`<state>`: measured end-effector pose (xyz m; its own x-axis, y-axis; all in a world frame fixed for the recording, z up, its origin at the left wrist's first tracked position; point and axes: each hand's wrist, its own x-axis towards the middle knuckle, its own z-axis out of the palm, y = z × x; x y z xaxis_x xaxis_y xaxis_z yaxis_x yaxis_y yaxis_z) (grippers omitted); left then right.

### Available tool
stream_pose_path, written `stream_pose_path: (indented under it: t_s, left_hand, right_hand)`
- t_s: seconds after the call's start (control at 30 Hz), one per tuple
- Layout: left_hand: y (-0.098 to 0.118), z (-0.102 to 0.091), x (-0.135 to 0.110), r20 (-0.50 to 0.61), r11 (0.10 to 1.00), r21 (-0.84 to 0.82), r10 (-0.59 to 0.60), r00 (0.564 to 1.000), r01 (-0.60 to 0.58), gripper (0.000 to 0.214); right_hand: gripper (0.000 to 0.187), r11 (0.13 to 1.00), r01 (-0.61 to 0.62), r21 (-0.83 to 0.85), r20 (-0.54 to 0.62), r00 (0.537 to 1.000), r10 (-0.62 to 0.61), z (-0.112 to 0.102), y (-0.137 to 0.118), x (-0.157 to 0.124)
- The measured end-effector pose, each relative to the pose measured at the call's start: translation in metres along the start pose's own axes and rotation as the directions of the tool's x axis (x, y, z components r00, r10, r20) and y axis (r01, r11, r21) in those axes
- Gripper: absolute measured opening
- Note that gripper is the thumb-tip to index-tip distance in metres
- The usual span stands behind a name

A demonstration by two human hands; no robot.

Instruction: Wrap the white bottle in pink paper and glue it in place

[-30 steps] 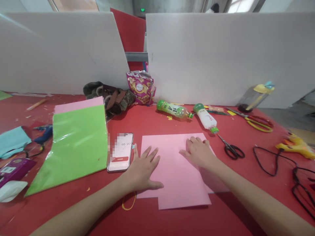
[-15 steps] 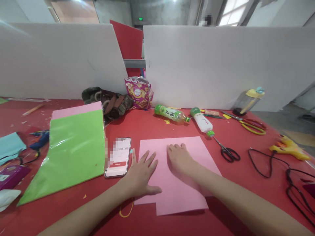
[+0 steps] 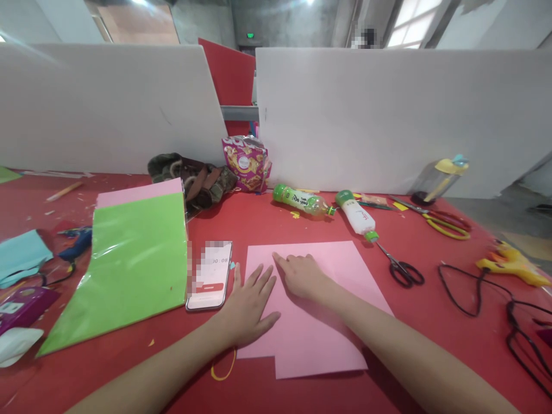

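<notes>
A pink sheet of paper [image 3: 340,287] lies flat on the red table [image 3: 302,224], with a notch missing at its near left corner. My left hand [image 3: 248,302] rests open on the sheet's left edge, fingers spread. My right hand [image 3: 302,276] lies palm down on the sheet just right of the left hand, fingers stretched out and pointing left. Neither hand holds anything. A phone [image 3: 211,276] showing a timer lies just left of my left hand.
A green and pink paper pack [image 3: 133,259] lies to the left. Behind the sheet lie a green drink bottle [image 3: 302,201], a glue bottle [image 3: 356,215], black scissors [image 3: 399,267], yellow scissors [image 3: 444,221], a snack bag [image 3: 246,164]. A glue gun [image 3: 513,264] and black cable [image 3: 487,293] lie right. White partitions [image 3: 388,115] stand behind.
My right hand has slid leftwards across the pink sheet, from its right part to beside my left hand. My left hand stayed in place.
</notes>
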<state>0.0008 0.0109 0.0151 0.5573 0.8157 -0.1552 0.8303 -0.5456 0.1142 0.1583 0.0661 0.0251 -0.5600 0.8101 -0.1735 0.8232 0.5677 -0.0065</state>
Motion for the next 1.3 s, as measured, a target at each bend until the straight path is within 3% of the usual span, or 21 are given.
stream_pose_path:
  t_s: [0.23, 0.6, 0.93, 1.3]
  left_hand:
    - [-0.002, 0.003, 0.0, -0.03, 1.0, 0.003, 0.014, 0.999, -0.014, 0.064]
    - [-0.005, 0.003, 0.002, -0.049, 1.0, 0.002, 0.03, 0.998, -0.03, 0.063]
    - [-0.004, 0.004, 0.001, -0.068, 1.0, -0.013, 0.021, 0.997, -0.021, 0.061]
    - [-0.004, 0.003, 0.001, -0.045, 1.0, -0.023, 0.008, 0.999, -0.009, 0.061]
  right_hand:
    - [0.032, 0.999, 0.036, -0.032, -0.205, 0.978, -0.042, 0.008, 0.027, -0.02]
    - [0.029, 0.97, -0.227, -0.089, -0.117, 0.969, 0.216, 0.0, 0.091, -0.045]
    - [0.022, 0.958, -0.237, 0.159, -0.214, 0.939, 0.268, 0.013, 0.109, -0.021]
    - [0.026, 0.943, -0.266, 0.2, -0.184, 0.935, 0.303, 0.017, 0.111, -0.037]
